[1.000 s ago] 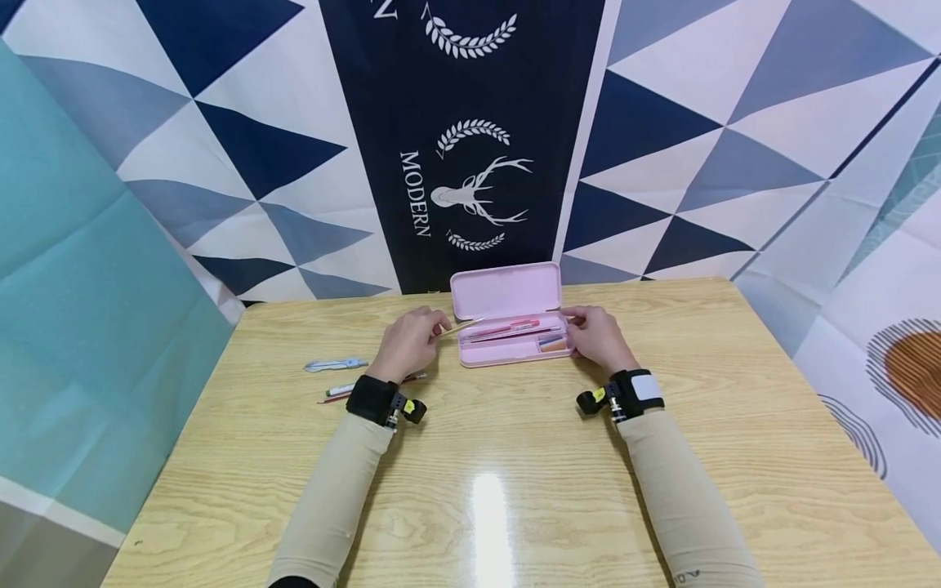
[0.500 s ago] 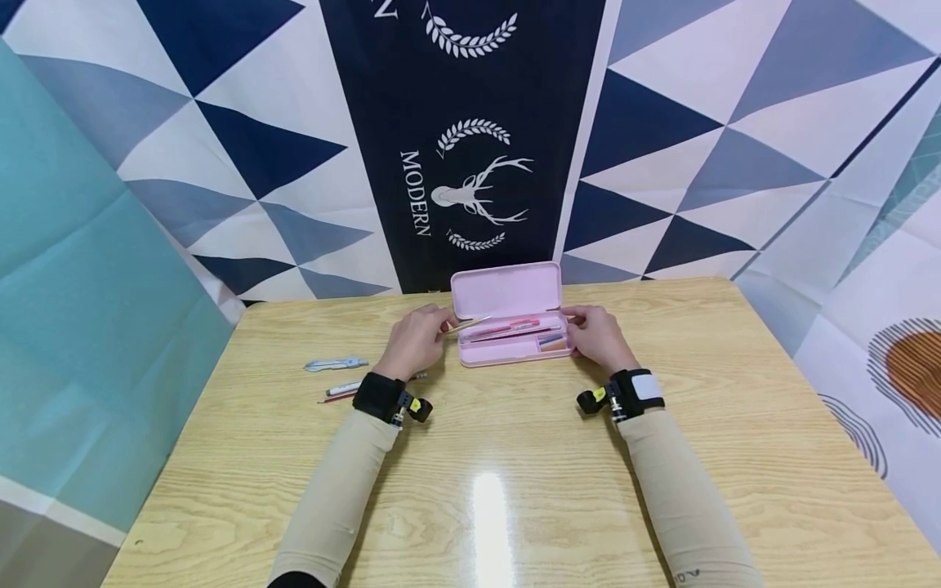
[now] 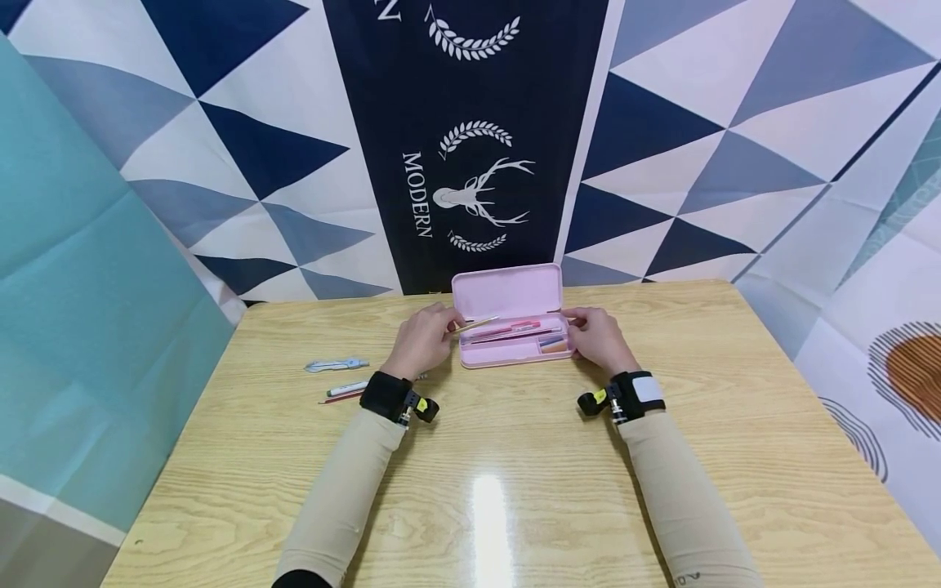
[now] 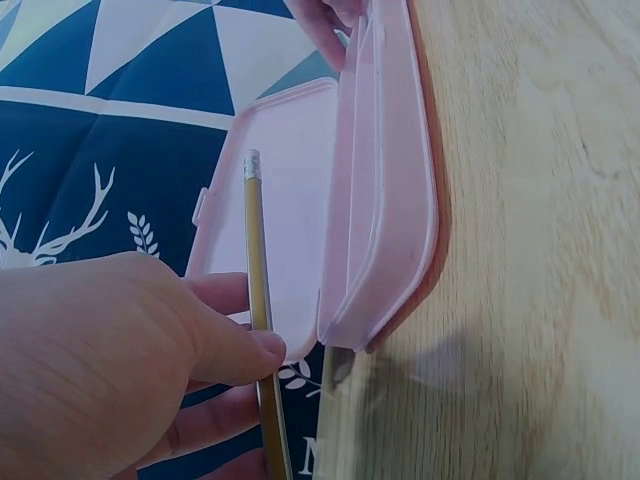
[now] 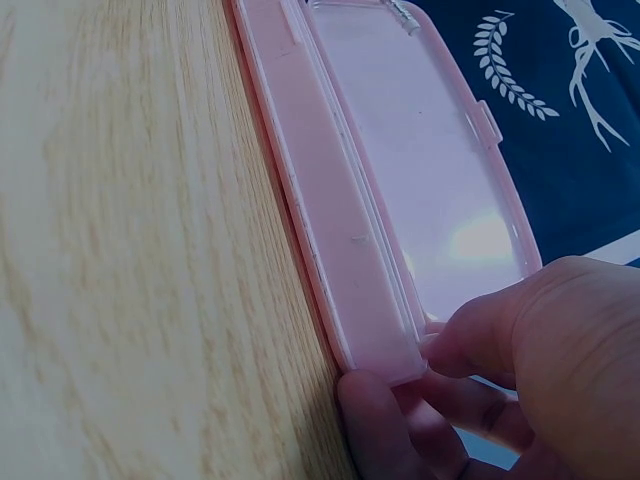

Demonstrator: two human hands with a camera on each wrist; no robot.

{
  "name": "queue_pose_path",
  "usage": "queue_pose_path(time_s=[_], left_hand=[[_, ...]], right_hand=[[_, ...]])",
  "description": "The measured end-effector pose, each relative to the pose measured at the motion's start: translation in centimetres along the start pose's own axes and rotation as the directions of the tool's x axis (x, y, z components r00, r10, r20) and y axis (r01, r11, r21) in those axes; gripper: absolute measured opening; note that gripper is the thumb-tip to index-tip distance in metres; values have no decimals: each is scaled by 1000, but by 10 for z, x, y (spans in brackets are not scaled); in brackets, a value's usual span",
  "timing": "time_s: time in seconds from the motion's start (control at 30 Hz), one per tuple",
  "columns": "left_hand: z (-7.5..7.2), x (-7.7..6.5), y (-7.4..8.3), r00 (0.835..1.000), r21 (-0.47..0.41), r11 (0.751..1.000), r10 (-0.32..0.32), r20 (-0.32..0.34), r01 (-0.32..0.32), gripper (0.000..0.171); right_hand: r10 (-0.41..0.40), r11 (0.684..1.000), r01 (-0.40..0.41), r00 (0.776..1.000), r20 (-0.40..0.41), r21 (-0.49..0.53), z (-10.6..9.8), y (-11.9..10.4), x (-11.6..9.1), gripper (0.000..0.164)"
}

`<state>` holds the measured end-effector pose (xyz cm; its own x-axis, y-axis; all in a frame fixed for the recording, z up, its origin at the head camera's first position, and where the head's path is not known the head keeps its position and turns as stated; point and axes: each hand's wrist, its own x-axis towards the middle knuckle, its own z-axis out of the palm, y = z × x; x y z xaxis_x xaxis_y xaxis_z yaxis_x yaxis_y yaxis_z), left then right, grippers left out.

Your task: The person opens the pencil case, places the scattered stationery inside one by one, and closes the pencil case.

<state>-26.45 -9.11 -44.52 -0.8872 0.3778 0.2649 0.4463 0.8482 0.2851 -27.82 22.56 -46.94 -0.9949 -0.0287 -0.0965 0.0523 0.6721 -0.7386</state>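
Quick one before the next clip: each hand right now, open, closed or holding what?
Left hand: holding a pencil, pinched by thumb and fingers.
Right hand: holding the pink case at its right end.

Wood table [image 3: 559, 482]. Open pink pencil case [image 3: 500, 353] near back edge, middle. Toward left edge: pale-blue compass [image 3: 336, 365], then, nearer front edge, marker [image 3: 345, 389] beside red pencil [image 3: 342, 397].

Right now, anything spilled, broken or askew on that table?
Nothing stands out: no visible spill or damage. The pencil slants, but the left hand pinches it; the right hand grips the open pink case. The light-blue tool and marker just lie loose.
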Motion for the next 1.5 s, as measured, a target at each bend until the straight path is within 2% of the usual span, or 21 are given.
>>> queue_pose_path(time_s=[0.73, 1.5], left_hand=[[6, 11, 11, 1000, -55, 998, -3, -4, 3, 24], [9, 19, 14, 999, -93, 995, -38, 21, 40, 24]], right_hand=[[2, 1000, -2, 1000, 4, -14, -2, 3, -1, 42], [-11, 1000, 11, 1000, 1, -21, 0, 1, 1, 41]])
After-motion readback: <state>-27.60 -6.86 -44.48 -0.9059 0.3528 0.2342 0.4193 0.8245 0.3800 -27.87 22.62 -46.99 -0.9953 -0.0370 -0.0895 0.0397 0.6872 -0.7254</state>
